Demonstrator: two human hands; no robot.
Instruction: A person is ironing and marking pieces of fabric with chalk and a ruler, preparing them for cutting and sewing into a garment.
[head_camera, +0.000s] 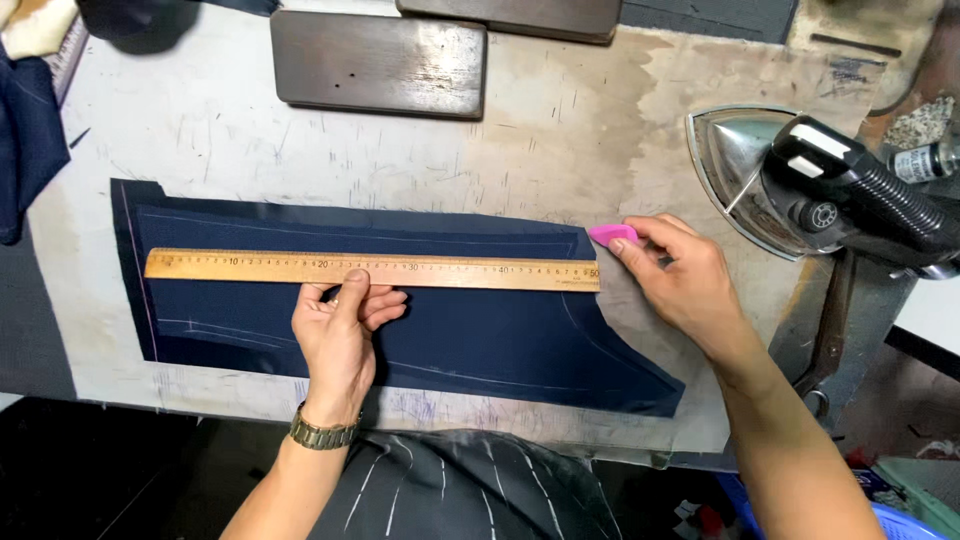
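head: chalk (612, 235) at ruler (372, 269) end

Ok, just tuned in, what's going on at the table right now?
A person is marking a piece of navy fabric laid flat on a worn worktable. The left hand presses a wooden ruler down across the cloth, while the right hand holds a pink piece of tailor's chalk at the ruler's right end. Faint chalk lines already run along the fabric. An iron rests on its side to the right.
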